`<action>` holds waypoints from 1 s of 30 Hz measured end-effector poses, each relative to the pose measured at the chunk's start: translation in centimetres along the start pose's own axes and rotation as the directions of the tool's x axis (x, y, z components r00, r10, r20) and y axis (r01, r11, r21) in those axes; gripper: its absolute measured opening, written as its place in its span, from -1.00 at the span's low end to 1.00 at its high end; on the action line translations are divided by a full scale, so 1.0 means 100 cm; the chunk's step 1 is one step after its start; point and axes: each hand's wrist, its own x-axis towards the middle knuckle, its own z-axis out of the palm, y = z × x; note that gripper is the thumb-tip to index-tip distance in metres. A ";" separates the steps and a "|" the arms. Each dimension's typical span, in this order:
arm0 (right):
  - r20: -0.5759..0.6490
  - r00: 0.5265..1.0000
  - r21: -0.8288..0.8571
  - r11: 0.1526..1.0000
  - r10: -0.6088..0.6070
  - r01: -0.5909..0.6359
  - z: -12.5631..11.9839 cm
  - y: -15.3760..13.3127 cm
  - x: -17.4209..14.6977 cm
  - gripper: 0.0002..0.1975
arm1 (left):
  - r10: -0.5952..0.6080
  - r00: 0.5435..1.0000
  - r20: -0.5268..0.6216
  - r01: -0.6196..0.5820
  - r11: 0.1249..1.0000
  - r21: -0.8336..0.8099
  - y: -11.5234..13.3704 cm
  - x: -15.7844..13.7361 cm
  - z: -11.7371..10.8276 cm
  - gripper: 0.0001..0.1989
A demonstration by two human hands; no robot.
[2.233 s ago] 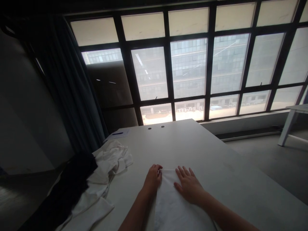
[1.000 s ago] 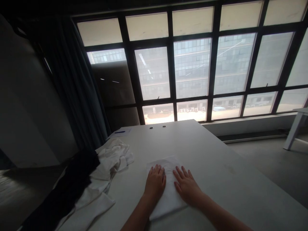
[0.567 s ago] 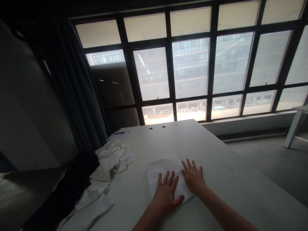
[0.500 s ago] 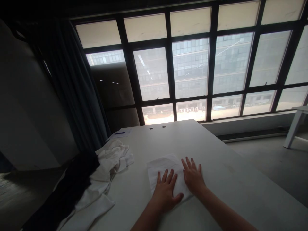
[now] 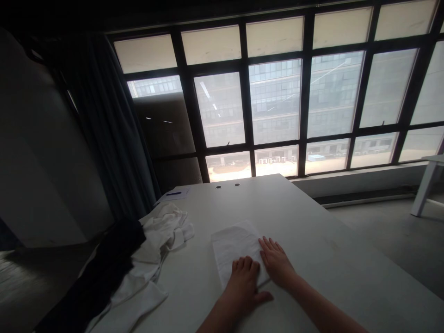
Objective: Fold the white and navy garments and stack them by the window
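Note:
A folded white cloth [image 5: 232,243] lies on the white table [image 5: 312,259] in front of me. On its near part rests my left hand [image 5: 243,283], palm down, the fingers bent at the knuckles and the thumb stretched out to the right. Nothing shows in its grasp, though the fingertips are partly hidden. My right hand [image 5: 277,262] lies flat along the cloth's right edge, fingers straight and near each other, their tips touching the fabric.
Crumpled white cloths [image 5: 164,231] and a dark cloth [image 5: 100,273] are heaped along the table's left edge. Papers with a pen [image 5: 173,193] lie at the far left corner. Beyond stand large windows [image 5: 274,101] and a dark curtain [image 5: 114,129]. Another white table [image 5: 426,185] is at right.
My left hand's spread fingers have bent and drawn back toward me. My right hand has slid slightly nearer and left, its fingers closer together. The folded cloth stays about where it was.

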 end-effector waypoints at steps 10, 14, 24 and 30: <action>-0.272 0.942 0.156 0.958 -0.195 0.243 -0.016 -0.006 -0.009 -0.80 | -0.041 0.999 -0.020 0.043 0.995 0.090 -0.003 0.011 0.002 -0.66; -0.242 0.946 0.231 0.934 -0.216 0.272 -0.019 -0.008 -0.010 -0.81 | -0.065 0.998 -0.021 0.067 0.994 0.086 -0.011 0.015 -0.002 -0.67; -0.149 0.901 0.312 0.845 -0.408 0.434 -0.041 -0.006 -0.022 -0.60 | -0.009 0.997 0.080 0.012 0.999 -0.037 -0.034 0.019 -0.026 -0.61; -0.079 0.891 0.156 0.878 -0.447 0.453 -0.032 -0.015 -0.018 -0.62 | -0.064 0.998 0.025 0.064 0.998 0.023 -0.035 0.017 -0.023 -0.68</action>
